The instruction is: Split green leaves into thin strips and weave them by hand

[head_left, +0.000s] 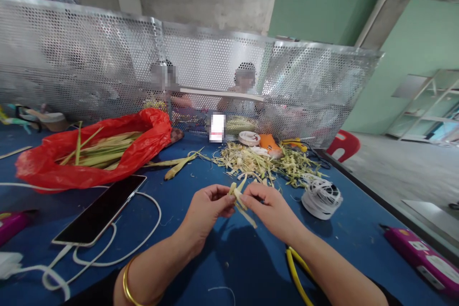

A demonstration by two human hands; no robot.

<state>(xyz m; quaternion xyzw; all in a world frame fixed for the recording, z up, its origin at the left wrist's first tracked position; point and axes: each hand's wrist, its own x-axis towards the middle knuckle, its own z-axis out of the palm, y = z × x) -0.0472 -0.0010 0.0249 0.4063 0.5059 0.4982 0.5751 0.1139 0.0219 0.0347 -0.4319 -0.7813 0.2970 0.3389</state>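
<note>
Pale green leaf strips (245, 210) are held between my two hands above the middle of the blue table. My left hand (211, 205) pinches them with thumb and fingers from the left. From the right, my right hand (267, 205) grips the same strips close to my left fingertips. One strip hangs down below the fingers. Behind my hands lies a pile of leaf scraps (244, 160). Long green leaves (103, 150) fill an open red plastic bag (150, 129) at the left, and a few loose leaves (177, 167) lie beside it.
A phone (102, 210) with a white cable (143, 244) lies at the left. White tape rolls (322, 198), yellow-handled tool (296, 270) and purple device (419, 256) are at the right. A perforated metal screen (215, 57) stands behind, with people beyond it.
</note>
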